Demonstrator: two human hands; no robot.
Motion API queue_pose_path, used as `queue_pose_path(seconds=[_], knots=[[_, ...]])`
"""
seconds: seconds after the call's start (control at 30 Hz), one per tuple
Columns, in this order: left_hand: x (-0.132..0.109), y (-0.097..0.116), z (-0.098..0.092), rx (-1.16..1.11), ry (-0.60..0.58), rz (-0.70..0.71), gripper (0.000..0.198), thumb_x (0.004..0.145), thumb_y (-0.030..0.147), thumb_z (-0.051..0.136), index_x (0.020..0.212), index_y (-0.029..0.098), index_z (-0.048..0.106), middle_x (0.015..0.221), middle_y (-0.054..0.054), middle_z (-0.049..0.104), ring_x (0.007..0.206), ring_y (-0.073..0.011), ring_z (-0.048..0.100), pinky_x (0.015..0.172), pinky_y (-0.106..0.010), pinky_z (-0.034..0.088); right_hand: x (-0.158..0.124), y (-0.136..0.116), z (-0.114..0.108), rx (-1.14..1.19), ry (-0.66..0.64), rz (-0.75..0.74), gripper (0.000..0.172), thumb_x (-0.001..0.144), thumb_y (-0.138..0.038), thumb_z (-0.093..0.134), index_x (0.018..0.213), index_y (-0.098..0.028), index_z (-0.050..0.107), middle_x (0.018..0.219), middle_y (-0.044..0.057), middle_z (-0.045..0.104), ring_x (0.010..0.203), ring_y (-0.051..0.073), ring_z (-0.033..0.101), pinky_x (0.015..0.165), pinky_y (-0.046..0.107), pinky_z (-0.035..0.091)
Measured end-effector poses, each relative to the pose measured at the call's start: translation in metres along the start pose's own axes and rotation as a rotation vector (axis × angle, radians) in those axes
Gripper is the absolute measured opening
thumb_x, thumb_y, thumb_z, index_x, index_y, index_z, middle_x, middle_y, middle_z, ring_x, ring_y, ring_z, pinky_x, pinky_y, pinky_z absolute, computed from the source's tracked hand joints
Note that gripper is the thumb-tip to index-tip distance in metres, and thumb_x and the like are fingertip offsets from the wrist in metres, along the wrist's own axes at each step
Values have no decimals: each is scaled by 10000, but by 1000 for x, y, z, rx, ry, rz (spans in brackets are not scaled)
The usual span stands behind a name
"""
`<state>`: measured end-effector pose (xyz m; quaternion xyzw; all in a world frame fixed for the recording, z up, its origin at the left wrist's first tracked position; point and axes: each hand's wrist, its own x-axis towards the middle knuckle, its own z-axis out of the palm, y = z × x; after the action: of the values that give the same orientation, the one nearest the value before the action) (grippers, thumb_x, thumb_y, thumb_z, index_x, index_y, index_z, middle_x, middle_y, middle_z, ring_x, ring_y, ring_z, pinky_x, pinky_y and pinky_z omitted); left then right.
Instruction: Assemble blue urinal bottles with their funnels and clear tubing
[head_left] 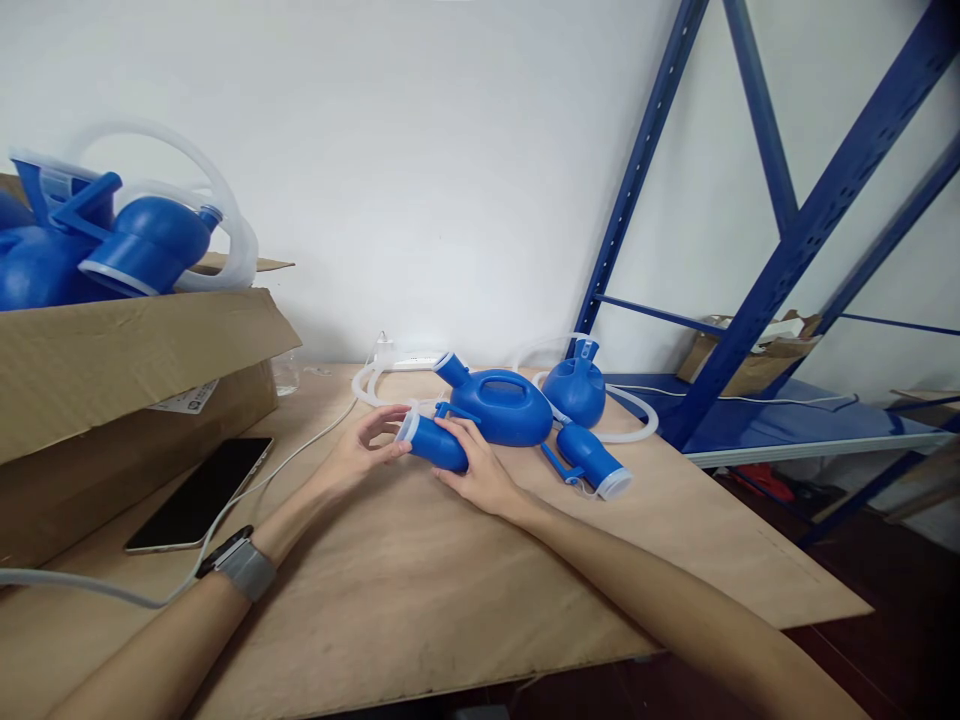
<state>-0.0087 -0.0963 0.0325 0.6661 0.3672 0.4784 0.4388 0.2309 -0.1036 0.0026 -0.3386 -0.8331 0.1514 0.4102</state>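
Note:
A blue urinal cup with a translucent white rim lies on its side just above the wooden table, its rim facing left. My right hand wraps around its closed end. At the rim, my left hand holds it between thumb and fingers. Right behind the cup stands a blue urinal bottle with a moulded handle and a slanted neck. A second blue bottle stands behind it on the right. Another blue urinal cup, with a hinged blue arm, lies to the right of my right hand.
An open cardboard box on the left is piled with blue bottles, cups and a coiled clear hose. Beside it lies a dark tablet, a white cable crossing its corner. A power strip is near the wall. Blue shelving stands right.

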Motion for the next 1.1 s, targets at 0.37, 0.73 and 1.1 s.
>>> queue_pose_path(seconds=[0.37, 0.73, 1.1], knots=[[0, -2, -2, 95, -31, -12, 779, 671, 549, 853, 1355, 244, 638, 1330, -127, 667, 1209, -341, 607, 916, -497, 577, -1, 3, 0, -15, 9, -10, 752, 846, -188, 726, 1521, -339, 430, 1479, 89, 482, 1429, 291, 455, 1181, 486, 410], [-1, -4, -3, 73, -38, -21, 741, 630, 519, 894, 1274, 225, 678, 1253, -123, 696, 1142, -333, 647, 926, -499, 567, -1, 6, 2, -15, 7, -20, 741, 844, -161, 730, 1509, -347, 459, 1479, 87, 475, 1423, 288, 457, 1194, 496, 387], [0, -8, -5, 119, -51, 2, 749, 638, 521, 893, 1284, 214, 670, 1307, -142, 677, 1155, -349, 646, 897, -495, 576, -2, 9, 2, -24, 4, -26, 731, 857, -137, 718, 1508, -341, 459, 1487, 92, 462, 1424, 283, 448, 1195, 499, 380]])
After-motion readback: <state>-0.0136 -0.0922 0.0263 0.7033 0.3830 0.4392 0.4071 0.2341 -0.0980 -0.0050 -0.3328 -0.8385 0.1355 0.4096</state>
